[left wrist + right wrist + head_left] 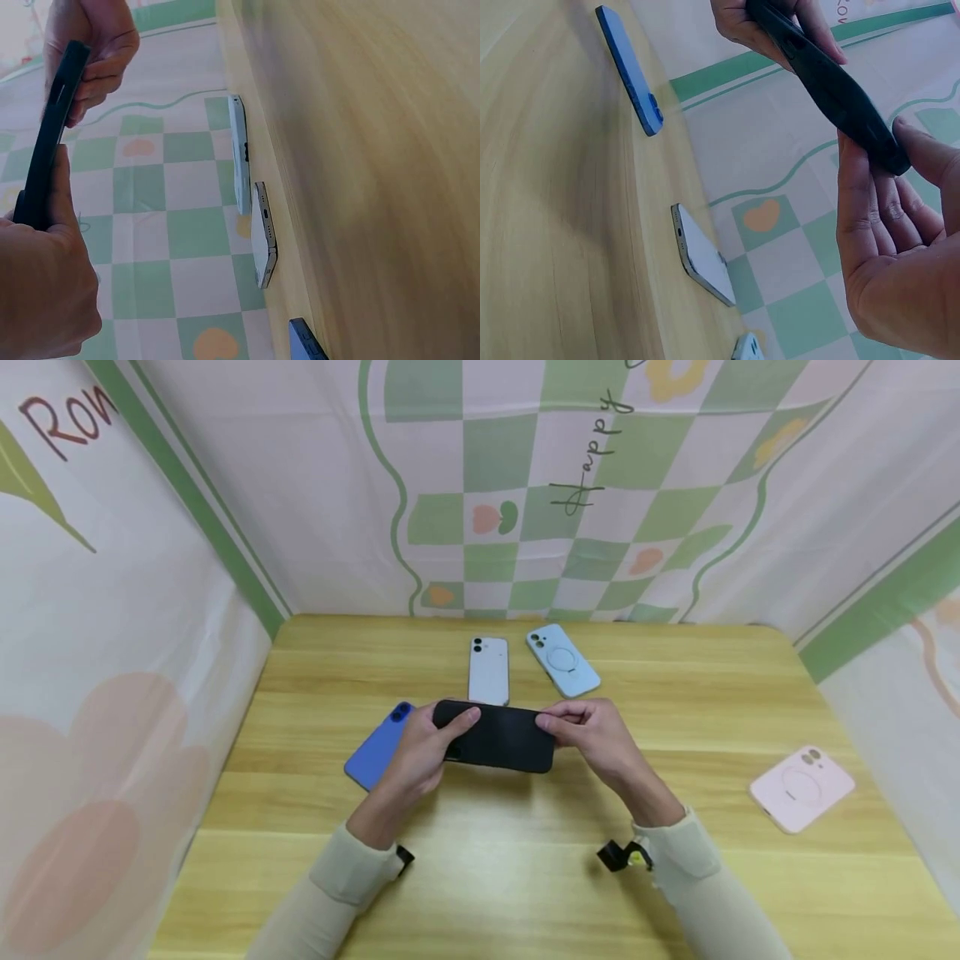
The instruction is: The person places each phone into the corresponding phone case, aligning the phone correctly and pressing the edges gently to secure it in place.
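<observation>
— How is the light?
— Bright, soft and even from above. The wooden table (480, 877) carries a pale sheen near the front, and only faint shadows lie under the hands.
— Any distortion?
— The head view bends the cloth walls (150, 635) outward at the edges.
— And sharpness?
— The head view is crisp. In both wrist views the near tabletop is smeared, and the left hand (41, 292) looms soft.

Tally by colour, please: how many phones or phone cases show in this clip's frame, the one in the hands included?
Black: 1, the black case, held off the table between the left hand and the right hand
Blue: 1, the blue phone
White: 1, the white phone
Light blue: 1, the light blue case
Pink: 1, the pink case
Total: 5
</observation>
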Motion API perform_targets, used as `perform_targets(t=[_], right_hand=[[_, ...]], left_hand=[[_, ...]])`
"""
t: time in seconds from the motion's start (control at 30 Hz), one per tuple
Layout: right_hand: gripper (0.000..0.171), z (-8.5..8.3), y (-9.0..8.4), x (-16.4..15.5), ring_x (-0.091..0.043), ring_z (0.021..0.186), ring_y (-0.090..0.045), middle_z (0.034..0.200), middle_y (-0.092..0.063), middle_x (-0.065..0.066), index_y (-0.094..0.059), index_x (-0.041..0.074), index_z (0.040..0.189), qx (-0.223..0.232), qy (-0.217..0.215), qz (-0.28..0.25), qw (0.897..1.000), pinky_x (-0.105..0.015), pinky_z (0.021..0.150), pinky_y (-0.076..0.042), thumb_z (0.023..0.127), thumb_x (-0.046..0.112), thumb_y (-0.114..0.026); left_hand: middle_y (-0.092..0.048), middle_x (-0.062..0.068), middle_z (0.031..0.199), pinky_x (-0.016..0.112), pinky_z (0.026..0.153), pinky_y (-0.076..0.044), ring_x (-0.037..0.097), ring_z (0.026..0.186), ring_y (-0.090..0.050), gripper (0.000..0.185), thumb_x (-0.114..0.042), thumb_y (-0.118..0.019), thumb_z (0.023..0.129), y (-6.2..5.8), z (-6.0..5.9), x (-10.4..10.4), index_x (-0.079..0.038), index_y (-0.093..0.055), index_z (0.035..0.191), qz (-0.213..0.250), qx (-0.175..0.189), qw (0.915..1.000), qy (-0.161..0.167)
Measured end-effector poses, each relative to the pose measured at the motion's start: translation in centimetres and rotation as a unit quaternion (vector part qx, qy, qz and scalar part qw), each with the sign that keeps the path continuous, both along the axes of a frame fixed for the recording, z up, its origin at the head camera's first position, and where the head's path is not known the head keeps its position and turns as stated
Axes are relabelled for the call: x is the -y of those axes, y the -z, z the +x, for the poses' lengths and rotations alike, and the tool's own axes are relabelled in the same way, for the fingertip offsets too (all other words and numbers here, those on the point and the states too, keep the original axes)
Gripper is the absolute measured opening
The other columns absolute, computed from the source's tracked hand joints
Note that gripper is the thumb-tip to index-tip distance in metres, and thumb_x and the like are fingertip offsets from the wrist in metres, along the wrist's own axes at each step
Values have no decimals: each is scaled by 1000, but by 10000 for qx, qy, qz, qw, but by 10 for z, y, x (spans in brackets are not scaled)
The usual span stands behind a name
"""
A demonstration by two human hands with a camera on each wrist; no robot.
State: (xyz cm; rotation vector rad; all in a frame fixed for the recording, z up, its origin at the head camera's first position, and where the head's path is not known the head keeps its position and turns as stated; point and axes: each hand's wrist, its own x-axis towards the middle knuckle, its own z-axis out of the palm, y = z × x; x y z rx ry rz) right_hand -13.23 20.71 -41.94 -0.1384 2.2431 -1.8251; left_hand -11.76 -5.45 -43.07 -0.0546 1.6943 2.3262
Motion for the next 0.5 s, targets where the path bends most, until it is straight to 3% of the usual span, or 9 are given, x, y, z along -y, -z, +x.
perform_targets(t=[0.27, 0.5], right_hand=[[12, 0, 0, 3, -9, 77, -73, 87, -79, 5, -76, -4, 103, 242, 108, -434, 9987, -30, 76, -65, 98, 7, -76], [21, 4, 1, 4, -15, 76, -73, 81, -74, 1, -73, -8, 96, 206, -186, -226, 9994, -34, 78, -66, 98, 12, -77]], left_hand=[[-72, 12, 112, 32, 91, -63, 21, 103, -74, 22, -10, -69, 104, 2, 0, -1, 7, -69, 119, 48, -25, 9997, -250], [-68, 10, 111, 30, 89, -62, 20, 103, -71, 19, -14, -69, 105, 2, 0, -2, 2, -67, 115, 169, 148, 9983, -533]])
